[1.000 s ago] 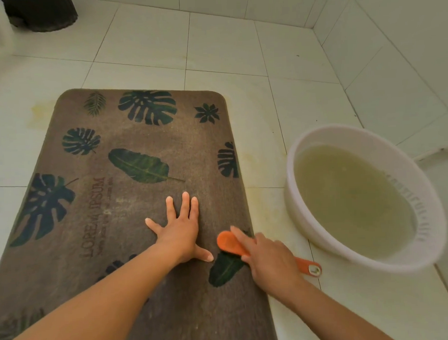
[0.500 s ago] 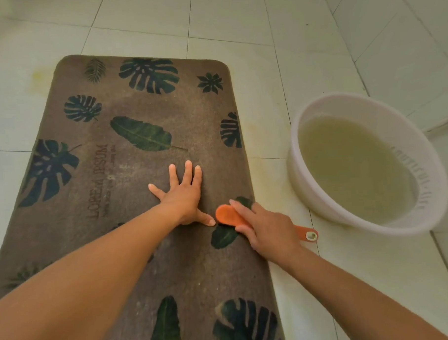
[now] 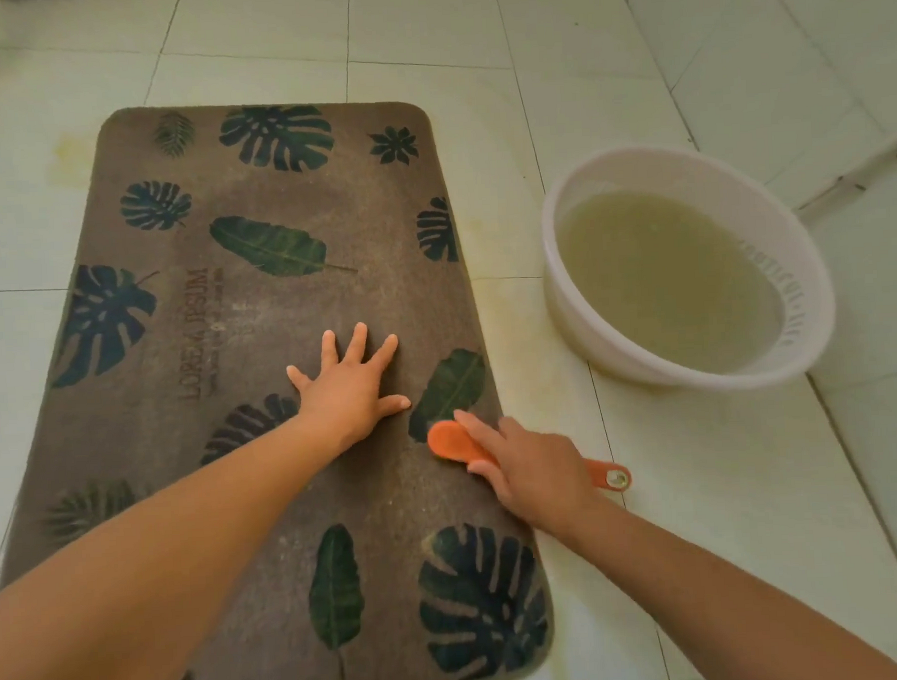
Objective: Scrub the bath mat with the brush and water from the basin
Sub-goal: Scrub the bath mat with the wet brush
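Note:
A brown bath mat [image 3: 260,307] printed with dark green leaves lies flat on the tiled floor. My left hand [image 3: 348,388] presses flat on its middle, fingers spread. My right hand [image 3: 524,465] grips an orange brush [image 3: 453,440] by its handle, the brush head down on the mat near the right edge, just below a green leaf print. The handle's end [image 3: 614,477] sticks out past my hand over the floor. A white basin [image 3: 814,282] of cloudy yellowish water stands on the floor to the right of the mat.
Pale floor tiles [image 3: 700,508] surround the mat, with wet yellowish stains [image 3: 517,306] between mat and basin. A tiled wall [image 3: 809,56] rises at the far right behind the basin.
The brush and my right hand have slid down the mat's right edge, uncovering the green leaf print. My left hand stays pressed flat. The camera has pulled back, showing more of the mat's near end.

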